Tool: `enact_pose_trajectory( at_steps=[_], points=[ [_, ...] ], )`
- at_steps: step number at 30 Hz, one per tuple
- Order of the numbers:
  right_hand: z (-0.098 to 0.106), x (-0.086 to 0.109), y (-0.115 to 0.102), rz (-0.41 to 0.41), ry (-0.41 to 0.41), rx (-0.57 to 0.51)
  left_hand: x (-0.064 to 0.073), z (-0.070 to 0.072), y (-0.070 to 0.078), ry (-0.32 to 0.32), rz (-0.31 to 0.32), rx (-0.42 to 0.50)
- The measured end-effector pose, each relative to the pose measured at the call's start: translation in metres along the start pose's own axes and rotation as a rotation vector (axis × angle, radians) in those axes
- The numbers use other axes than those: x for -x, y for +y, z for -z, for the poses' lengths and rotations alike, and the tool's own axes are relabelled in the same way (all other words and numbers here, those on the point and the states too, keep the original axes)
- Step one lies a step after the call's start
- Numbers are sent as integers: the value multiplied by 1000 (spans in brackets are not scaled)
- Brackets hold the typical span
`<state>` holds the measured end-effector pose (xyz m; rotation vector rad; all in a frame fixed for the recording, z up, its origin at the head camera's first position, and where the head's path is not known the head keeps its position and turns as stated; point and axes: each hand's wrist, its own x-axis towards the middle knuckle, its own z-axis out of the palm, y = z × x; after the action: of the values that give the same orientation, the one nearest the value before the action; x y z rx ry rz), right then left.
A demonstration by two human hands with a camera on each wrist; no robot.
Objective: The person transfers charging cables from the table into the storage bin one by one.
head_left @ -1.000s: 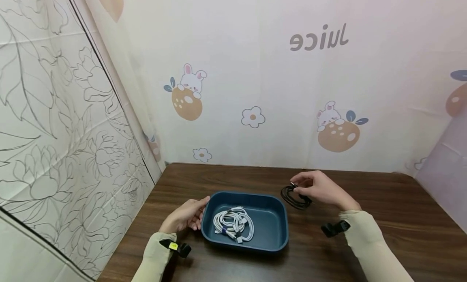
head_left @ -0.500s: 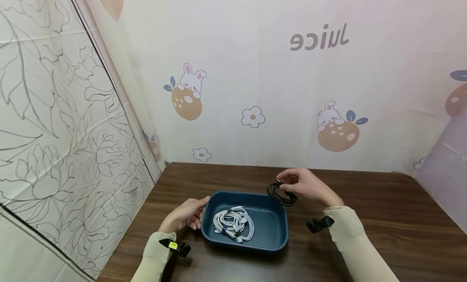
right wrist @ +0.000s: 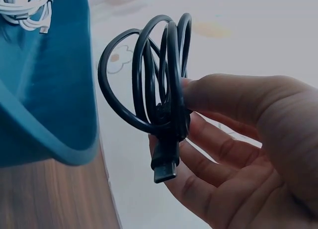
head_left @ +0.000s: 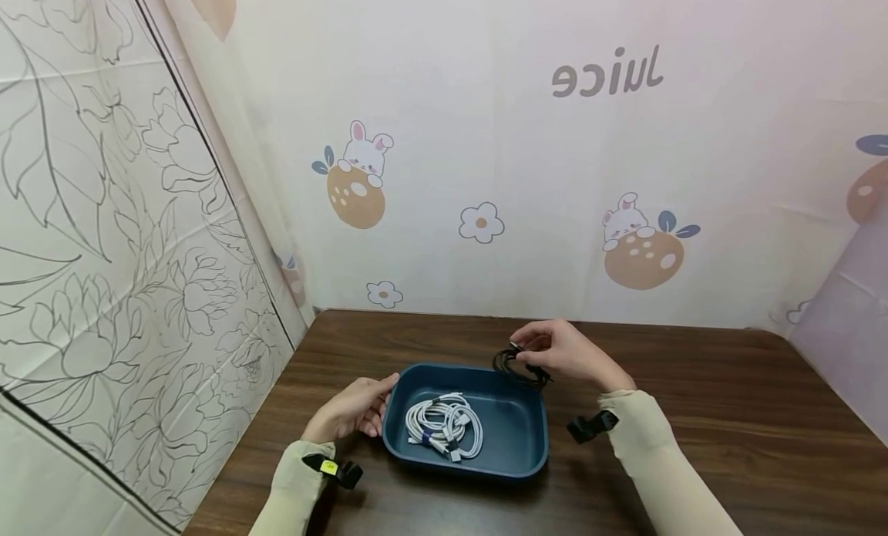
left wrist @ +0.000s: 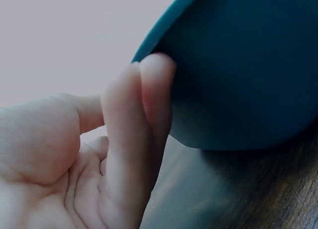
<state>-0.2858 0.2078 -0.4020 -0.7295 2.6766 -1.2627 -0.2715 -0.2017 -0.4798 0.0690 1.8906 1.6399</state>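
In the head view, my right hand (head_left: 565, 355) pinches a coiled black charging cable (head_left: 516, 366) over the far right corner of a blue rectangular bin (head_left: 516, 436). The right wrist view shows the cable's loops (right wrist: 141, 85) held between thumb and fingers, with a plug (right wrist: 165, 162) pointing down. My left hand (head_left: 354, 407) holds the bin's left side, thumb at the rim. Up close in the left wrist view, bent fingers (left wrist: 131, 139) touch the bin's outer wall (left wrist: 238, 90). Coiled white cables (head_left: 444, 426) lie in the left half of the bin.
The bin stands on a dark wood-grain table (head_left: 708, 412). Behind the table hangs a pale curtain (head_left: 430, 173) printed with rabbits and flowers. Another curtain (head_left: 125, 251) with line-drawn flowers slants along the left side.
My right hand has carried the black charging cable leftward, from beside the bin to above its far right corner. The left hand, the bin and the white cables have stayed put.
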Motion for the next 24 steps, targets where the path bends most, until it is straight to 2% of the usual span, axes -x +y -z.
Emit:
enact_pose_trajectory(
  at_steps=[9,24],
  points=[
    [-13,-10,-9,0,-18,-17,-1,1,-1,10,-13,-25],
    [-32,-24,-22,56,-54,-39,-1,1,0,-5,-8,-27]
  ],
)
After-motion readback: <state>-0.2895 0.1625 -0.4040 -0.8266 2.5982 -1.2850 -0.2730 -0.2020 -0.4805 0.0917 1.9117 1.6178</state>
